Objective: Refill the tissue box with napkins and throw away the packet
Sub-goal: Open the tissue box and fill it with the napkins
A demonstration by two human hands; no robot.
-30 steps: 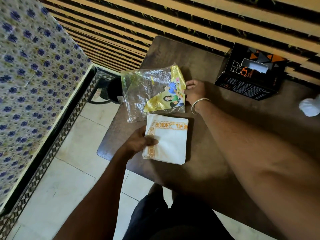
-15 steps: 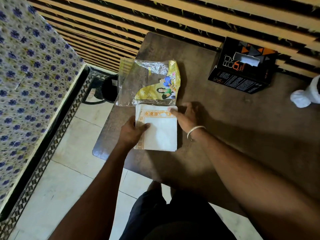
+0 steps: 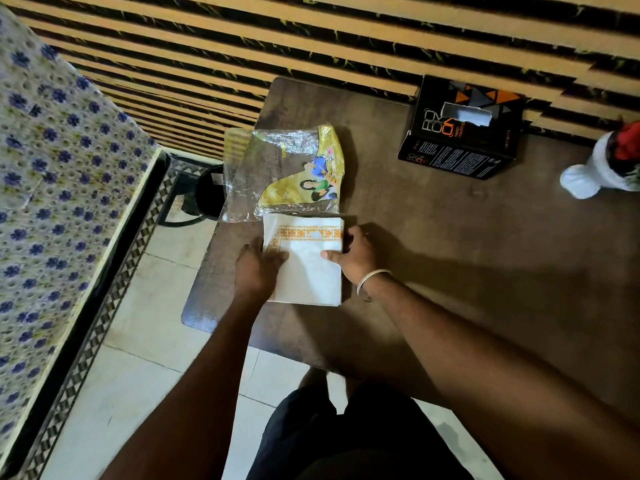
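Observation:
A stack of white napkins [image 3: 308,271] with an orange border lies near the left edge of the brown table [image 3: 467,244]. My left hand [image 3: 258,268] grips its left side, thumb on top. My right hand [image 3: 353,259], with a metal bangle at the wrist, grips its right side, thumb on top. The clear and yellow plastic packet [image 3: 287,174], flat and apparently without napkins, lies just beyond the stack and hangs over the table's left edge. The black tissue box [image 3: 464,133] stands at the back of the table, its top slot showing white tissue.
A white vase [image 3: 595,171] with red flowers stands at the table's right. A striped slatted wall [image 3: 311,39] runs behind. A bed with a blue-flowered cover [image 3: 52,188] is at the left. A dark round object [image 3: 204,195] sits on the tiled floor beside the table.
My right hand left the packet and came down onto the right side of the napkin stack. The left hand stayed on the stack's left side. The packet now lies flat.

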